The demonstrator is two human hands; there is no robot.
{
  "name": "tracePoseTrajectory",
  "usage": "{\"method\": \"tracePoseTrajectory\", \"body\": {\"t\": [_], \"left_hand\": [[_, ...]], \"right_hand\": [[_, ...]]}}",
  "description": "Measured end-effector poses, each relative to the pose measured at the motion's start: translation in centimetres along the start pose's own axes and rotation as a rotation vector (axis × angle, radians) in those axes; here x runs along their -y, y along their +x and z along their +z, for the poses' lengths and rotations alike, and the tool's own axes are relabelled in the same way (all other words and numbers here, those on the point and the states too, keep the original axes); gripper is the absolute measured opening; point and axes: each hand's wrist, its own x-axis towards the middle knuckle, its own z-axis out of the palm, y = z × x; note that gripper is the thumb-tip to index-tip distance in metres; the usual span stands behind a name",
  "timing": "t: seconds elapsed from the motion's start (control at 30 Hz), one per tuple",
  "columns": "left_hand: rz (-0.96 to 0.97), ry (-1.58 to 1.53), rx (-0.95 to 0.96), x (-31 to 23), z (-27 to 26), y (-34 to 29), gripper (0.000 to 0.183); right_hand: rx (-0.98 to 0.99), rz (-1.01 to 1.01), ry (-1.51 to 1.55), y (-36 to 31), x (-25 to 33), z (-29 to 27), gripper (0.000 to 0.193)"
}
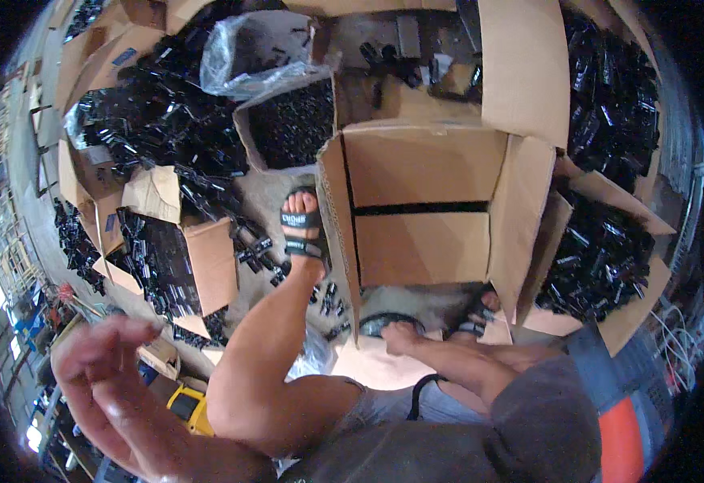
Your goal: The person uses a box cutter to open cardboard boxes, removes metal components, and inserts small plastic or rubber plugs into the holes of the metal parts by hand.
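My left hand is raised at the lower left, close to the camera. Its fingers are bent but apart, and nothing shows in them. Low in front of my body, my right hand is closed at the edge of a dark, shiny round roll. The roll looks like tape, though its kind is not clear. Just beyond it stands a large open cardboard box. Two inner panels of the box show a dark gap between them. A near flap spreads toward my lap.
Boxes heaped with shiny black parts stand at the left and right. A plastic-lined box of small black pieces sits beyond my sandaled foot. Loose black parts litter the floor. A yellow object lies at lower left.
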Motion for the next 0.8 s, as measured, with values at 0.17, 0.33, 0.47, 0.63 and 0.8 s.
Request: {"method": "tracePoseTrajectory", "body": {"t": [0.17, 0.33, 0.47, 0.63, 0.8], "left_hand": [[0.093, 0.148, 0.036, -0.8, -3.1, -8.8, 0.056], [0.234, 0.068, 0.055, -1.3, -5.8, -15.3, 0.035], [0.21, -0.001, 0.275, 2.0, -8.2, -14.9, 0.024], [0.445, 0.337, 0.477, 5.5, -10.0, -16.7, 0.027], [0.856, 0.215, 0.574, 3.3, -3.6, -18.6, 0.029]], "right_hand": [[0.168, -0.095, -0.185, 3.1, -0.3, 0.5, 0.033], [0.347, -0.069, -0.506, 3.6, 0.8, -4.7, 0.027], [0.174, 0.029, -0.53, -2.9, 8.9, -13.7, 0.022], [-0.08, -0.069, -0.743, -12.5, 14.7, -18.2, 0.027], [-0.496, -0.112, -0.963, -22.9, 5.4, -17.9, 0.023]]}}
